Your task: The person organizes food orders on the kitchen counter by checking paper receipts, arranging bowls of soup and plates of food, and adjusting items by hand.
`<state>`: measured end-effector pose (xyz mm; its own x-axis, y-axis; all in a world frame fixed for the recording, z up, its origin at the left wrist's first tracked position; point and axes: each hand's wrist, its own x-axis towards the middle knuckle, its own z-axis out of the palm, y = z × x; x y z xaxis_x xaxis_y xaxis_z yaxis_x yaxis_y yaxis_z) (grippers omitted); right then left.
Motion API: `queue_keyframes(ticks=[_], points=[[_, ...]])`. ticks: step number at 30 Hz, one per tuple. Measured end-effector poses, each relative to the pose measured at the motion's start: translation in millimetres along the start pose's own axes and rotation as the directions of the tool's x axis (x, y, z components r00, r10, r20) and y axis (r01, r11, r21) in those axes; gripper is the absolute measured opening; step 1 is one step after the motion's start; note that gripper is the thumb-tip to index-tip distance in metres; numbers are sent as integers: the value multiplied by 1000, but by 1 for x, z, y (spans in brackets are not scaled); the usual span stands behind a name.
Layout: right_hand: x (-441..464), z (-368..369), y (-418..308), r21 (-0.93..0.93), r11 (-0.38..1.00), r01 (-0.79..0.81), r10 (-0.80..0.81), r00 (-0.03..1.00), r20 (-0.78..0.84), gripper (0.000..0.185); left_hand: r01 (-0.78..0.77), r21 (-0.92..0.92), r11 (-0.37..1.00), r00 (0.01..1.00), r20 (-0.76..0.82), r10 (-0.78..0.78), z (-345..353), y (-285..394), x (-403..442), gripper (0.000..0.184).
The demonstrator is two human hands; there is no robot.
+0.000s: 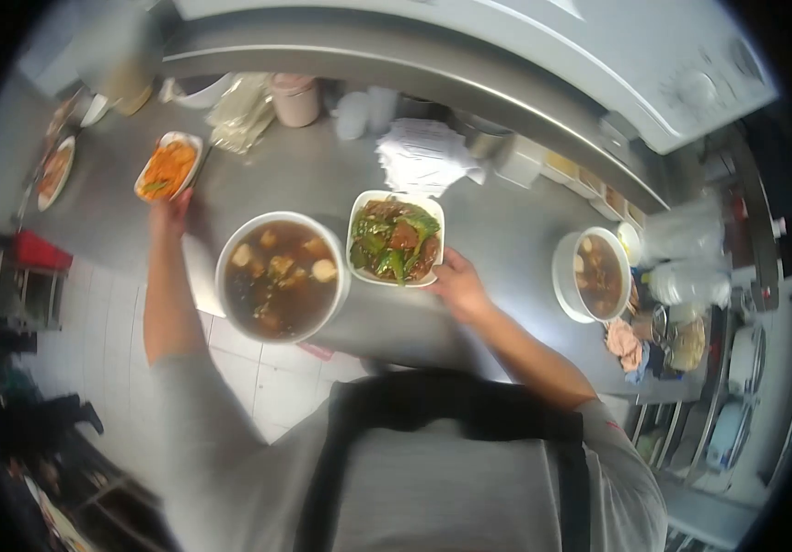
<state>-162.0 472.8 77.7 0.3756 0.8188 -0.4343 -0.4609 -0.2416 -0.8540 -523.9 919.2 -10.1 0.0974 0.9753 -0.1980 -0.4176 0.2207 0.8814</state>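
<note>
My left hand [171, 213] is closed on the near edge of a small white dish [195, 147] filled with orange-red food [169, 169], at the left of the steel counter. My right hand [458, 283] grips the lower right corner of a square white bowl [355, 263], which holds green vegetables and brown meat [399, 237]. Between my arms stands a large round white bowl [224, 299] of brown soup with pale chunks [278, 276]; its rim nearly meets the square bowl. Some fingers are hidden under the dishes.
Another soup bowl [565, 276] stands at the right. Along the back are a stack of white papers [423, 158], clear plastic bags [241, 112] and a pinkish tub [294, 99]. An oval plate of food [55, 175] sits far left. A shelf edge [414, 69] overhangs the counter [497, 230].
</note>
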Motion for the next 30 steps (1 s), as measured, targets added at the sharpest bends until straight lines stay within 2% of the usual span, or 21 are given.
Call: queue_keyframes(ticks=[2, 3, 4, 5, 6, 7, 9, 10, 11, 12, 14, 15, 17, 19, 21, 24, 27, 30], points=[[-17, -18, 0, -30, 1000, -1, -1, 997, -73, 41, 37, -176, 984, 993, 118, -16, -15, 9, -4, 56], [-35, -25, -9, -66, 998, 5, -12, 994, -107, 41, 31, -164, 986, 991, 131, -10, -28, 16, -6, 64], [-52, -36, -18, -50, 999, 0, -5, 995, -105, 41, 5, -76, 997, 971, 240, 14, -55, 21, 4, 67], [-71, -49, -27, -32, 999, 3, -7, 994, -110, 42, -28, -47, 999, 958, 284, 40, -52, 39, -21, 67], [-92, -64, -33, -14, 999, 38, -40, 992, -120, 42, -28, -6, 1000, 965, 259, 29, -68, 52, -18, 64], [-117, -76, -41, 24, 997, 79, -75, 989, -126, 42, -130, 44, 991, 904, 415, 101, -84, 64, -19, 65], [-172, -105, -63, 79, 988, 135, -119, 977, -178, 42, -96, 127, 987, 944, 325, 51, -82, 102, -53, 72], [-200, -118, -75, 99, 983, 155, -134, 972, -195, 43, -75, 165, 983, 973, 226, 36, -87, 115, -61, 70], [-230, -133, -85, 139, 976, 168, -130, 960, -247, 41, -74, 136, 988, 977, 209, 44, -94, 124, -62, 66], [-258, -152, -88, 158, 965, 209, -154, 940, -304, 42, -8, 136, 991, 1000, 14, 6, -57, 135, -109, 57], [-316, -180, -102, 173, 939, 296, -196, 879, -435, 42, 107, 127, 986, 985, 119, -123, -84, 150, -106, 47], [-344, -194, -109, 146, 927, 346, -233, 835, -499, 42, 55, 209, 976, 991, 105, -78, -68, 149, -125, 46], [-395, -231, -110, 68, 908, 414, -279, 716, -640, 42, -50, 368, 929, 996, 83, 21, 6, 142, -240, 45], [-445, -279, -104, -18, 902, 431, -294, 585, -756, 41, -23, 370, 929, 999, 34, 11, 62, 132, -314, 44], [-491, -335, -98, -66, 891, 448, -300, 473, -829, 39, 49, 372, 927, 998, -48, -33, 89, 122, -351, 42], [-549, -434, -80, -83, 909, 408, -230, 327, -916, 34, 73, 302, 950, 997, 8, -79, 106, 97, -385, 41], [-585, -551, -38, -93, 891, 445, -207, 214, -955, 30, -14, 303, 953, 997, 74, -9, 190, 57, -479, 44], [-590, -685, 13, -92, 854, 512, -147, 68, -987, 27, 28, 257, 966, 982, 172, -74, 213, 14, -518, 62]])
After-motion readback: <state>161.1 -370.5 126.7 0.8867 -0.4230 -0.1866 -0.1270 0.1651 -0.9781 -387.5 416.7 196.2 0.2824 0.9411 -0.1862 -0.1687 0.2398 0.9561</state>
